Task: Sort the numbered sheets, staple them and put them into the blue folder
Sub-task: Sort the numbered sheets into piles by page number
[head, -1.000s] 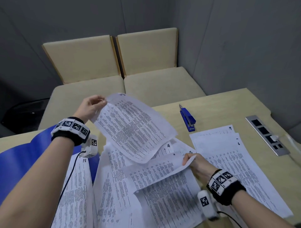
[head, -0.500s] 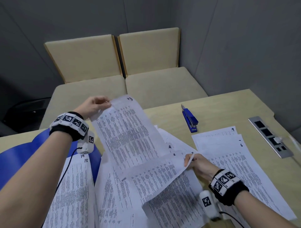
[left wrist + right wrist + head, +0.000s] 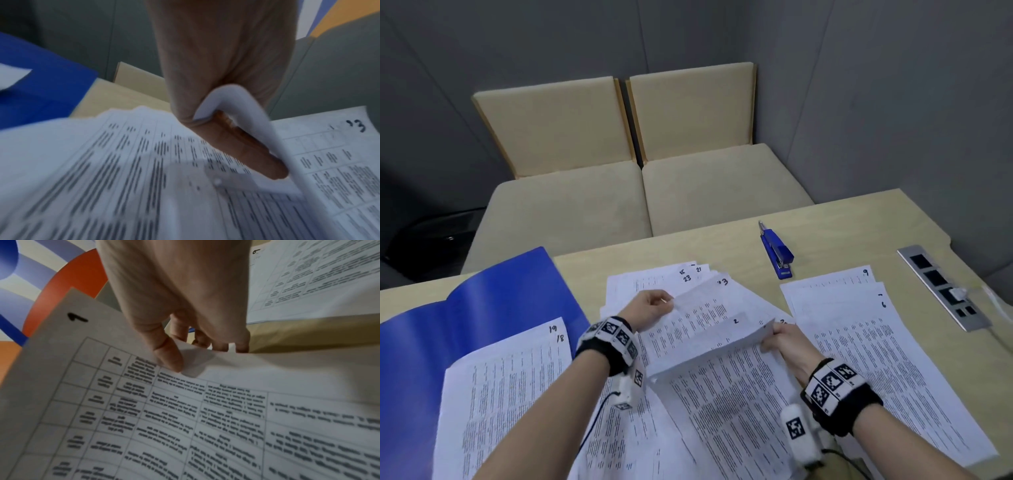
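An open blue folder (image 3: 482, 308) lies at the table's left, with sheets marked 19 and 18 (image 3: 510, 394) on it. The middle pile of numbered sheets (image 3: 688, 277) shows 15, 23 and 21. My left hand (image 3: 667, 303) pinches the edge of the sheet marked 13 (image 3: 702, 308) low over this pile; the left wrist view shows that sheet (image 3: 339, 154) curled round the fingers (image 3: 242, 149). My right hand (image 3: 774, 337) pinches the raised edge of a printed sheet (image 3: 722, 346). In the right wrist view that sheet (image 3: 164, 418) reads 1, thumb (image 3: 166, 353) on top. A blue stapler (image 3: 777, 253) lies behind.
A third pile marked 9, 7 and 6 (image 3: 866, 342) lies at the right. A metal socket strip (image 3: 941, 291) with a cable is set into the table's right edge. Two beige seats (image 3: 640, 192) stand beyond the table's far edge.
My left hand has brought sheet 13 down from the air onto the middle pile, close to my right hand. The right hand has kept its hold on its sheet.
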The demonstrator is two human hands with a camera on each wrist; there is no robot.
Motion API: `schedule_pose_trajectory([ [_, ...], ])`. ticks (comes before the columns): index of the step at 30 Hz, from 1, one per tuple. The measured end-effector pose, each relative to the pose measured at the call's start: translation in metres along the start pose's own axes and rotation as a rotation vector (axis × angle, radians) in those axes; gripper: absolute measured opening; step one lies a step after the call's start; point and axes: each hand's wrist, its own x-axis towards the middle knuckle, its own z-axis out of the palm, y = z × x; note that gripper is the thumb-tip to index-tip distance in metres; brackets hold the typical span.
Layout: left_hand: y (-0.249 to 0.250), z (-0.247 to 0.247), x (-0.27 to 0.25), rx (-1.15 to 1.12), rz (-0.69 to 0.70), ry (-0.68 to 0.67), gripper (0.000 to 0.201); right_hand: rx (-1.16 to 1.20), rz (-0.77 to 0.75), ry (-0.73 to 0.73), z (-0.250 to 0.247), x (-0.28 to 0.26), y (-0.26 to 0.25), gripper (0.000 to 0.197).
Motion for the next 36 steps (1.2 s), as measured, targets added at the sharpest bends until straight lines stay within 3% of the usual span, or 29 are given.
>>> schedule_pose_trajectory([
  [9,-0.024,0.029,-0.008,-0.046,-0.063,-0.015,0.007,0.031,0.032,0.046,-0.007,-0.006,0.006,0.015],
  [11,-0.026,0.029,-0.009,-0.067,-0.066,-0.012,0.007,-0.024,0.046,0.071,-0.012,-0.006,0.009,0.024],
  [13,-0.025,0.03,-0.011,-0.107,-0.063,-0.02,0.007,-0.193,0.016,0.115,-0.015,-0.006,0.013,0.02],
  [17,-0.017,0.033,-0.021,-0.078,-0.009,-0.183,0.01,-0.433,-0.116,0.064,-0.016,-0.014,0.02,0.03],
  [19,-0.012,0.035,-0.023,-0.026,0.06,-0.274,0.008,-0.43,-0.184,0.082,-0.017,-0.013,0.026,0.033],
  [23,0.0,0.043,-0.028,0.106,0.128,-0.403,0.011,-0.366,-0.209,0.113,-0.016,-0.017,0.031,0.008],
  [25,0.009,0.048,-0.031,0.105,0.096,-0.43,0.025,-0.321,-0.197,0.089,-0.014,-0.021,0.033,0.019],
  [27,0.014,0.053,-0.027,0.133,0.038,-0.29,0.039,-0.301,-0.188,0.098,-0.013,-0.022,0.035,0.025],
  [30,0.01,0.058,-0.016,0.375,0.023,0.142,0.025,-0.28,-0.186,0.124,-0.014,-0.019,0.039,0.025],
  [33,0.003,0.06,-0.012,0.666,-0.023,0.123,0.047,-0.249,-0.178,0.126,-0.015,-0.018,0.04,0.022],
  [36,-0.001,0.058,-0.011,0.838,-0.029,0.117,0.044,-0.211,-0.182,0.123,-0.015,-0.019,0.04,0.023],
])
